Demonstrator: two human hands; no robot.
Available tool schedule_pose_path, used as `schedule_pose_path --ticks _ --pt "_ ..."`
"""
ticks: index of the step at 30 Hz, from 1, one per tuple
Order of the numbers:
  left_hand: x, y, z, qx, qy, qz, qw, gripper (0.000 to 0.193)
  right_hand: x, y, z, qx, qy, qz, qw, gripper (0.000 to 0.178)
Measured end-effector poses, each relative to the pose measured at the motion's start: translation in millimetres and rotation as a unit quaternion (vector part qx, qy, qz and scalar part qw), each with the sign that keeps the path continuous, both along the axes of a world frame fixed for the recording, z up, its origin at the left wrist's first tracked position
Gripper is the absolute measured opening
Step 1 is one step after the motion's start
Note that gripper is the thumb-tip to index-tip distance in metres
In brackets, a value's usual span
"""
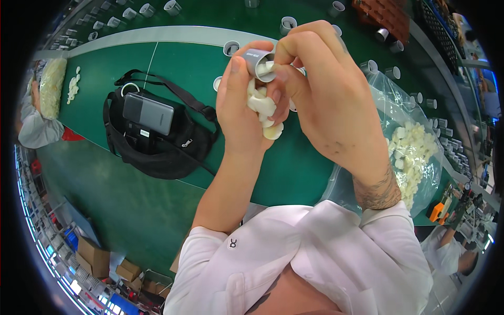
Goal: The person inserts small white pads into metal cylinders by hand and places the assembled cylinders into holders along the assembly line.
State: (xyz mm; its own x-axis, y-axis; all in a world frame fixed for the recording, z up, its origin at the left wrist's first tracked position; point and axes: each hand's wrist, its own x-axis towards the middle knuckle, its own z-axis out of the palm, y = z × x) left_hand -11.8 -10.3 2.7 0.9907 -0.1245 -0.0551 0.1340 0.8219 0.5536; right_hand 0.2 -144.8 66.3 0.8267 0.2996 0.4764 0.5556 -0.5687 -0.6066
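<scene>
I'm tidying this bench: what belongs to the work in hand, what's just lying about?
Seemingly in use:
Grey cup, in the left hand
White pieces, same hand
Clear bag holding similar pieces

Apparently lying about:
Black bag
Grey power bank on it

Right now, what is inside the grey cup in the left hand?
A white piece shows at the mouth of the grey cup, by the right hand. The cup's deeper inside is covered, so anything further in cannot be seen.

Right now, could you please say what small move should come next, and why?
Probably ease the white piece farther into the cup with the right hand: that hand is at the cup's mouth, where the piece shows, while the left hand holds the cup.
</scene>
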Motion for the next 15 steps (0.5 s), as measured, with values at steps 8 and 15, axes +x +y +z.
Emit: schedule_pose_path --ticks 8,15 --pt "-2.0 -0.8 3.8 0.005 0.013 -0.021 1.000 0.048 -1.6 -0.2 6.8 0.042 0.077 -0.005 0.996 0.008" --pt "-3.6 -0.1 0.3 -0.053 0.049 -0.039 0.997 0.047 1.7 10.9 5.8 0.112 0.131 -0.051 0.984 0.011"
